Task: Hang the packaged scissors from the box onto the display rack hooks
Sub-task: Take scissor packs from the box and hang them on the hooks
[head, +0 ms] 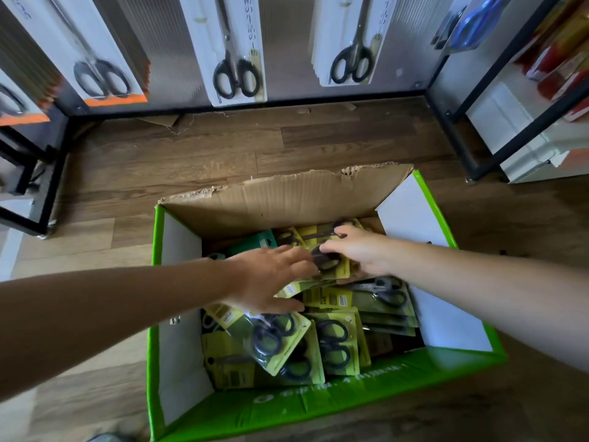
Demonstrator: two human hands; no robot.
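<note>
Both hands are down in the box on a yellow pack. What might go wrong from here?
The left hand and right hand both rest on one yellow pack, but other packs lie loose and overlapping around it; lifting may drag neighbours along or spill them. The rack's white packs already hang in thick stacks, so there may be little room to hang more.

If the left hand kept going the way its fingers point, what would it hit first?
The yellow-green carded pack of black-handled scissors, which the left hand seems to be touching. Just beyond it is the right hand. Depth is unclear.
</note>
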